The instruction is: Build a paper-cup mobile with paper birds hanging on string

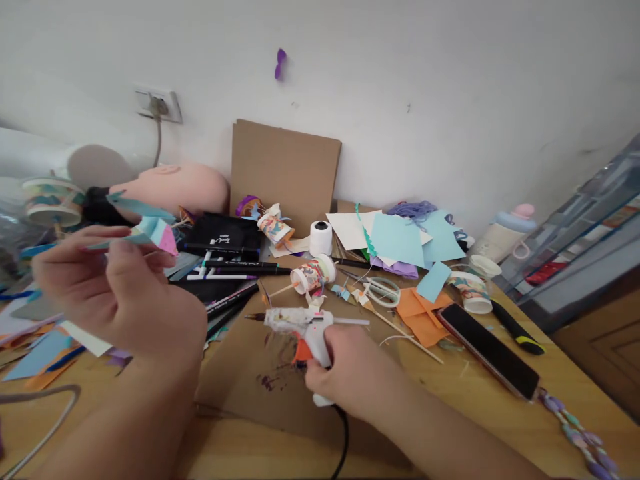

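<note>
My left hand [135, 293] is raised at the left, thumb and fingers pinched on a small folded paper piece [154, 230] in light blue with a pink tip. My right hand [353, 363] wraps round the handle of a white hot glue gun [300, 321] with an orange trigger. Its nozzle points left, and a glue stick pokes out at the back. Under the gun lies a stained cardboard sheet [240, 393]. Just behind the gun, a patterned paper cup [314, 273] rests on its side with a stick through it.
Scissors [383, 291], orange paper [417, 310], a phone [493, 347] and a cutter knife [517, 327] lie to the right. Markers [240, 268] and a thread spool [321, 237] sit behind. A mannequin head [180, 190] and upright cardboard [285, 167] stand by the wall. The gun's black cord [343, 440] runs frontward.
</note>
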Demonstrator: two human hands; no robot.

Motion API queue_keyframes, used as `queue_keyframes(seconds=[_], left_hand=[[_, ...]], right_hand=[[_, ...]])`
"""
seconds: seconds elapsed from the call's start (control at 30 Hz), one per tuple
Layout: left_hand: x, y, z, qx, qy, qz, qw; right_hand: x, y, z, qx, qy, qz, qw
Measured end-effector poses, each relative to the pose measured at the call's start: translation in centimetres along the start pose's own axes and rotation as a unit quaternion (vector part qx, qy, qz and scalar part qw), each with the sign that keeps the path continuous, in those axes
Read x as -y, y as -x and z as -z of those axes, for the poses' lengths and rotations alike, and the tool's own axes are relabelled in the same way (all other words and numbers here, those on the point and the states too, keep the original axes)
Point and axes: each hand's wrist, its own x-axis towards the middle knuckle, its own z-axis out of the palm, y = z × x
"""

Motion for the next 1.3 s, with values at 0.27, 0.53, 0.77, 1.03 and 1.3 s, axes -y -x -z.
queue_keyframes(seconds=[0.27, 0.53, 0.77, 1.03, 1.3], left_hand=[[-0.5, 1.3, -3.0, -0.021, 0.121, -0.071, 0.99], [1.3, 3.6, -3.6, 0.163, 0.097, -0.016, 0.982], [1.9, 4.2, -3.6, 0.23, 0.1, 0.017, 0.968], [1.4, 4.7, -3.3, 0.276, 0.094, 0.017, 0.956], [1.2, 5.7, -3.3, 0.366, 0.075, -0.032, 0.927]], right_hand=[[-4.9, -1.5, 2.4, -0.066, -0.574, 0.073, 0.813], [-7.6, -3.4, 1.7, 0.056, -0.753, 0.114, 0.645], [-7.4, -2.2, 0.6, -0.084, -0.714, 0.126, 0.683], [-7.5, -1.1, -0.4, -0.081, -0.693, 0.159, 0.699], [-7.3, -1.8, -1.8, -0.078, -0.731, 0.13, 0.665]])
